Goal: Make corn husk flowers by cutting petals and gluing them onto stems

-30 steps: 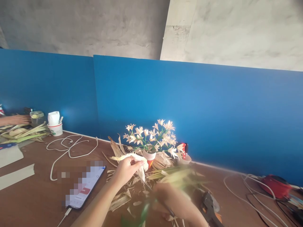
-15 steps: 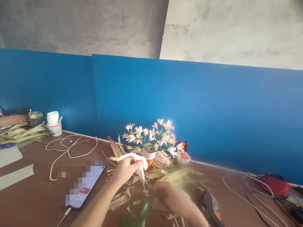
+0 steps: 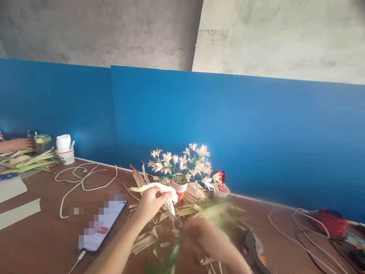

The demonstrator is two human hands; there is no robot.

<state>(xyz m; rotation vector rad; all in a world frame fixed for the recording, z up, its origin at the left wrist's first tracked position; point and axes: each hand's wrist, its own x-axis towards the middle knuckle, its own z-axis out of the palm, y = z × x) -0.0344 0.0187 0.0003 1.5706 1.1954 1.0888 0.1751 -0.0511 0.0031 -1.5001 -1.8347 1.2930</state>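
Note:
My left hand [image 3: 152, 201] is closed, pinching a pale, crumpled corn husk [image 3: 162, 187]. One narrow end of the husk sticks out to the left, and a flap hangs below my fingers. My right hand [image 3: 196, 230] is blurred, lower and to the right, its fingers curled. From it a thin, dark tool like scissors [image 3: 178, 220] points toward the hanging flap; whether they touch I cannot tell. Just behind my left hand stands a paper cup [image 3: 179, 187] with a bunch of cream husk flowers [image 3: 182, 163] on green stems.
Husk scraps [image 3: 145, 240] litter the tabletop, with green husks [image 3: 213, 209] behind my right hand. A black glue gun [image 3: 251, 247] lies to the right. A phone [image 3: 105, 226], a white cable [image 3: 85, 186] and a white tub [image 3: 66, 156] are left. Another person's hand [image 3: 21, 144] shows far left.
The husk in my left hand has shifted slightly to the left. The thin tip by my right hand now shows near the hanging flap.

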